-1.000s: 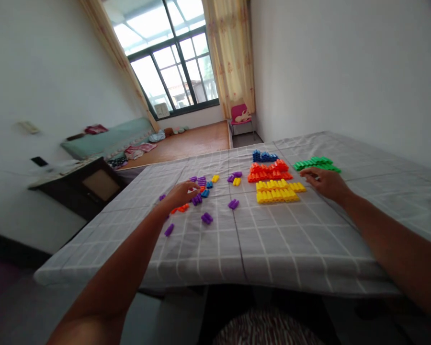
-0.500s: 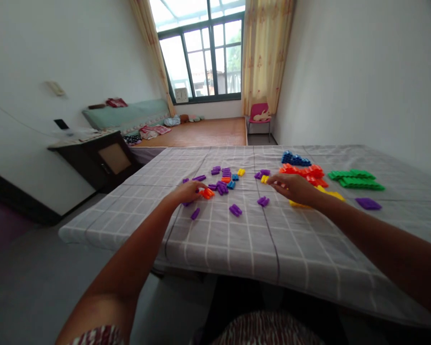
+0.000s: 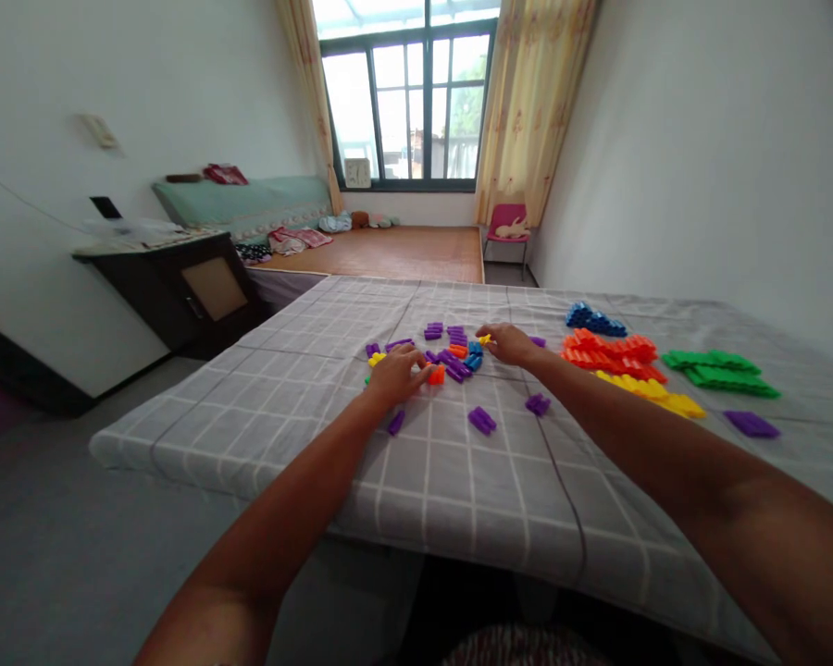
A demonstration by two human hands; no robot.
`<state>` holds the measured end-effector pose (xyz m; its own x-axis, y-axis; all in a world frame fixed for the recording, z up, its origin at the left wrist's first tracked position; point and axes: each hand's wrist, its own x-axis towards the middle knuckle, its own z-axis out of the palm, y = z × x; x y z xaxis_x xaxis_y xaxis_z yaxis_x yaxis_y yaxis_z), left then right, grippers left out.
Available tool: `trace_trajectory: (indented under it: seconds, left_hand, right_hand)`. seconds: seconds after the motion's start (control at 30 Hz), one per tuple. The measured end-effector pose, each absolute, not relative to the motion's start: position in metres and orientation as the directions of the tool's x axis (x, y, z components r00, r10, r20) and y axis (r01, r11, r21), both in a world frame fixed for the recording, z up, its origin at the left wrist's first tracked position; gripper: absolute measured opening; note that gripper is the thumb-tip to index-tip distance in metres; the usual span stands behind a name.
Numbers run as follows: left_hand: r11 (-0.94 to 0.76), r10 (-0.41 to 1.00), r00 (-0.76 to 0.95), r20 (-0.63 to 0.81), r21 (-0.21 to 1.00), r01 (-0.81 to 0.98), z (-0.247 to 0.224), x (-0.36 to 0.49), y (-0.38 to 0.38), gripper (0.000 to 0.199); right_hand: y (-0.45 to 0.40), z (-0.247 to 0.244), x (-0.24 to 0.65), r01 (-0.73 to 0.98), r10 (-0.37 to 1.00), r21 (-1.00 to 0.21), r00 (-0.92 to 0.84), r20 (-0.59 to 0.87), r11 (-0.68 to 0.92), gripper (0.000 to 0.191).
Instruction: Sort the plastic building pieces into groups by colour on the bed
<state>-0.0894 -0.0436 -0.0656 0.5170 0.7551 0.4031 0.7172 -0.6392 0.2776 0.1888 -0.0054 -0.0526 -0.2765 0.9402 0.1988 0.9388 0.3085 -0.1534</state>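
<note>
My left hand is over the left part of a group of small plastic building blocks, its fingers and thumb closed on an orange block. Across from it, my right hand pinches a small yellow block at the fingertips. Between the hands are purple blocks, another orange block and blue blocks. Yellow pieces show just left of my left hand, which partly covers them. Loose purple blocks lie nearer to me.
To the right are sorted stacks of blue, orange, yellow, green and purple blocks. A grey checked cloth covers the table. Beyond it stand a bed and a pink chair.
My right hand has moved left, to the yellow block beside the blue ones. My left hand has shifted slightly right with the orange block. The view has turned a little left.
</note>
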Motion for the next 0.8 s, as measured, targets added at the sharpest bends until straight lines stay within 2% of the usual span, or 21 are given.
trace_trajectory:
  seconds: [0.07, 0.17, 0.27, 0.37, 0.47, 0.63, 0.7, 0.8]
  left_hand:
    - [-0.672, 0.731, 0.551, 0.402, 0.283, 0.684, -0.067, -0.090, -0.044, 0.028]
    - [-0.700, 0.711, 0.615, 0.339, 0.261, 0.665, -0.067, -0.088, -0.047, 0.031]
    - [-0.659, 0.750, 0.591, 0.296, 0.266, 0.703, -0.066, -0.084, -0.049, 0.030]
    - [-0.609, 0.792, 0.541, 0.282, 0.322, 0.724, -0.065, -0.082, -0.049, 0.031]
    - [-0.579, 0.814, 0.507, 0.282, 0.341, 0.741, -0.064, -0.082, -0.050, 0.032]
    - [-0.562, 0.813, 0.450, 0.369, 0.297, 0.772, -0.064, -0.084, -0.050, 0.031]
    - [-0.535, 0.820, 0.411, 0.398, 0.282, 0.796, -0.065, -0.086, -0.048, 0.030]
    - [-0.508, 0.835, 0.393, 0.385, 0.268, 0.818, -0.067, -0.089, -0.045, 0.031]
  right_hand:
    - [0.000, -0.056, 0.180, 0.929, 0.928, -0.152, -0.303, 0.215, 0.338, 0.030]
    - [-0.005, -0.059, 0.159, 0.867, 0.862, -0.176, -0.401, 0.309, 0.466, 0.028]
    - [-0.018, -0.056, 0.138, 0.797, 0.797, -0.210, -0.463, 0.387, 0.566, 0.024]
    - [-0.032, -0.050, 0.123, 0.807, 0.824, -0.207, -0.493, 0.279, 0.553, 0.027]
    - [-0.046, -0.046, 0.115, 0.817, 0.826, -0.139, -0.534, 0.181, 0.559, 0.036]
    - [-0.067, -0.047, 0.105, 0.807, 0.781, 0.044, -0.583, 0.226, 0.589, 0.033]
    - [-0.073, -0.045, 0.106, 0.808, 0.779, 0.038, -0.579, 0.238, 0.589, 0.029]
    - [-0.077, -0.033, 0.125, 0.765, 0.744, -0.047, -0.608, 0.278, 0.643, 0.034]
